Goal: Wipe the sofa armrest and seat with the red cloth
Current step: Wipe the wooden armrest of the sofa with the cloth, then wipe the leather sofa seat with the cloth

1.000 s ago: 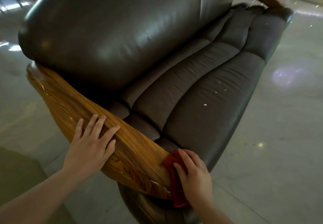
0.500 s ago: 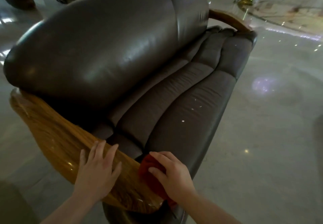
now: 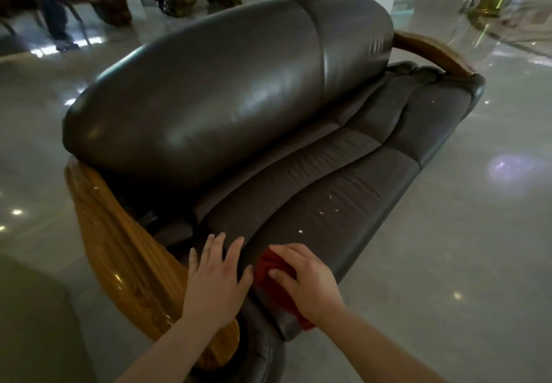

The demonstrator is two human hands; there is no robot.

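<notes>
Wooden armrest (image 3: 119, 251) sits just left of the left hand (image 3: 216, 281), fingers spread flat, holding nothing. Right hand (image 3: 307, 284) presses the red cloth (image 3: 270, 269) onto the seat (image 3: 343, 203), fingers curled over it.

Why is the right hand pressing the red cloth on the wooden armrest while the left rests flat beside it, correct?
Not quite. The head view shows the right hand pressing the red cloth on the brown leather seat, not the wooden armrest; the left hand does rest flat beside it.

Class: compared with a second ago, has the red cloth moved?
Yes. The red cloth, under the right hand, has moved off the wooden armrest onto the seat cushion.
</notes>
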